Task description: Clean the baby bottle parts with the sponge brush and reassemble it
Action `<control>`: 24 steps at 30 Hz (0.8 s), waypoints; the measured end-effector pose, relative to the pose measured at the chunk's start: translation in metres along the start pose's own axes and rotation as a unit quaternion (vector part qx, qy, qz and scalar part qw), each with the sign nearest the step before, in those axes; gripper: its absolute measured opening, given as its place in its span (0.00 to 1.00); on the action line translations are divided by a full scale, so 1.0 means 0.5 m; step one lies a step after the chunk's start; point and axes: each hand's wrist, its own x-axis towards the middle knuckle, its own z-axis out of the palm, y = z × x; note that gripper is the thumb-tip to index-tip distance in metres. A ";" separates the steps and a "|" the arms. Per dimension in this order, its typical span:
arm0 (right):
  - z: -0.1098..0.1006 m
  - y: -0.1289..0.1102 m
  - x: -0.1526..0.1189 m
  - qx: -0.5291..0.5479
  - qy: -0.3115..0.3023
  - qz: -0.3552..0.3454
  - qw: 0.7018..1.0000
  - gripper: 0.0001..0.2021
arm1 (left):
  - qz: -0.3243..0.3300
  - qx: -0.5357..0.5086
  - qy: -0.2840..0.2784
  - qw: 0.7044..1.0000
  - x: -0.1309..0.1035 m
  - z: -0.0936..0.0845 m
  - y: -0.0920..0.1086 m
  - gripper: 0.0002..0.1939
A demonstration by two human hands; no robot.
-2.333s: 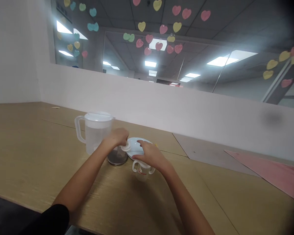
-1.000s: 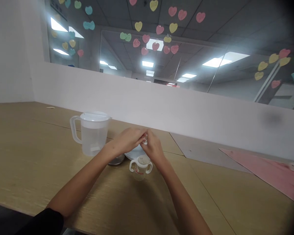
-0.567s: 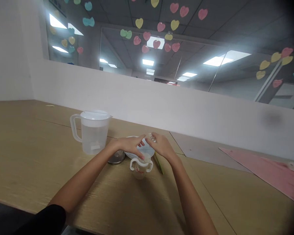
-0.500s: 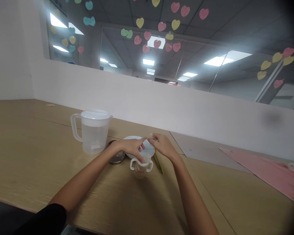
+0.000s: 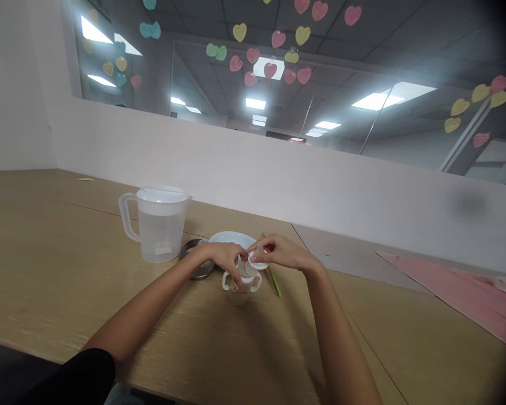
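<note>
On a wooden bench (image 5: 185, 343), a two-handled baby bottle (image 5: 239, 292) stands upright near the middle. The person's left hand (image 5: 227, 259) curls thumb and fingers around its mouth; the right hand (image 5: 278, 252) pinches a white collar with a clear teat (image 5: 259, 259), held tilted at the right side of the mouth. Behind lies a pale blue plate (image 5: 231, 236); to the left, a round metal dish (image 5: 203, 272) and a lidded clear plastic pitcher (image 5: 162, 230); to the right, a thin green stick (image 5: 275, 284)
</note>
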 end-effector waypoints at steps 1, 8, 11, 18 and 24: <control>0.000 0.001 0.000 -0.003 -0.006 -0.001 1.000 0.17 | 0.002 -0.007 -0.003 1.000 0.000 0.000 0.000 0.27; 0.014 0.001 0.013 -0.033 -0.026 -0.010 0.999 0.14 | -0.006 -0.047 -0.005 0.999 0.006 0.002 -0.009 0.25; 0.025 -0.004 0.021 -0.030 -0.023 0.009 0.999 0.13 | -0.008 -0.076 -0.011 0.997 0.007 0.004 -0.012 0.23; 0.036 -0.004 0.027 -0.041 -0.007 0.022 0.999 0.11 | 0.003 -0.121 -0.027 0.992 0.000 0.004 -0.006 0.17; 0.068 -0.024 0.042 -0.181 0.053 0.122 0.975 0.10 | -0.005 -0.104 0.004 0.995 0.003 0.008 -0.008 0.24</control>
